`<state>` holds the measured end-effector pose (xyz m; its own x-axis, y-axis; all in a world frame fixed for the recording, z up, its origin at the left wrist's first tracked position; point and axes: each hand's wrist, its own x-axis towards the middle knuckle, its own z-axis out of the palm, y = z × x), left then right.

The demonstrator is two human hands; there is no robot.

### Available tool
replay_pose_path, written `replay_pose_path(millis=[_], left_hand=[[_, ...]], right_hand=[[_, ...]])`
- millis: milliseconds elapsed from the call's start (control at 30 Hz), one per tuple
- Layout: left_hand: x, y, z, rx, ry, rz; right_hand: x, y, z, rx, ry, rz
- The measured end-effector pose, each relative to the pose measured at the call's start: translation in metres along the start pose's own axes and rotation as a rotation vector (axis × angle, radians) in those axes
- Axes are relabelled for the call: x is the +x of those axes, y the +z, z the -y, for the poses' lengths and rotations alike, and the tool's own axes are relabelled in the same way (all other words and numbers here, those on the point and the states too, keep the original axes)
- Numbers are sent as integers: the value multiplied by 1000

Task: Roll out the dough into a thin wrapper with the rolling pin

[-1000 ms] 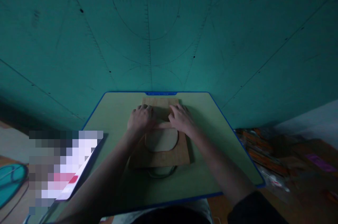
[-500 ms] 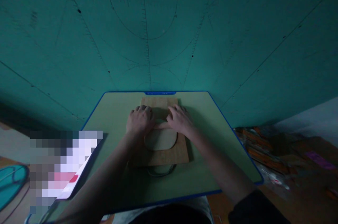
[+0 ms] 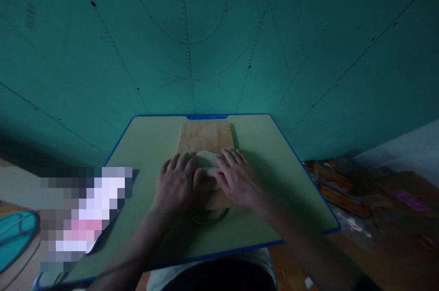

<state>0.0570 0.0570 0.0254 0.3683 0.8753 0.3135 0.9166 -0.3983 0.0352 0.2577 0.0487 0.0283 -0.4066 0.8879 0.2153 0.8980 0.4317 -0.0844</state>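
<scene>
A wooden cutting board (image 3: 206, 135) lies in the middle of the small table, with a flattened oval sheet of pale dough (image 3: 207, 158) on its near half. Across the dough runs a light rolling pin (image 3: 207, 172), of which just the middle shows between my hands. My left hand (image 3: 176, 181) lies over the pin's left end, fingers pointing forward and the thumb along it. Over the right end is my right hand (image 3: 238, 174), fingers slightly bent and its thumb near the middle. Both palms hide the pin's ends and the dough's sides.
The pale tabletop (image 3: 151, 135) has a blue rim and stands against a green wall (image 3: 216, 67). A blurred-out bright panel (image 3: 99, 204) is at the table's left. Below the near board edge a wire loop (image 3: 209, 222) shows. Wrapped bundles (image 3: 336, 181) lie at right on the floor.
Both hands and the rolling pin have moved toward me over the dough. More dough now shows beyond the pin and less on the near side. The view has shifted slightly.
</scene>
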Motion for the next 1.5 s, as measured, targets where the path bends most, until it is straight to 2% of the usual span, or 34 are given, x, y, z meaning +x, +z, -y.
replay_pose_path(millis=[200,267,467,533,733,800,967,1033,1233,1433,1500], left_hand=[[21,1,4,14,14,29],[12,4,5,21,24,4],[-42,10,1,25,155,-106],[-44,9,0,26,157,-109],[-16,4,5,-76,88,-14],[-23,2,6,-85,110,-24],[-61,2,1,-6,218,-115],[-63,3,0,35,216,-129],[-44,7,1,15,154,-76],[-76,0,1,-79,251,-108],[-80,0,2,-110,254,-110]], right_hand=[[27,2,-12,20,39,-6],[19,3,-9,18,20,-15],[-31,7,6,54,-69,-59],[-31,7,6,63,-80,-52],[-1,2,-5,48,-59,-16],[-8,2,-3,53,-84,-22],[-46,4,7,70,-126,-65],[-48,4,8,76,-126,-66],[-28,3,5,63,-77,-60],[-62,8,20,39,-77,-127],[-66,9,21,37,-71,-127]])
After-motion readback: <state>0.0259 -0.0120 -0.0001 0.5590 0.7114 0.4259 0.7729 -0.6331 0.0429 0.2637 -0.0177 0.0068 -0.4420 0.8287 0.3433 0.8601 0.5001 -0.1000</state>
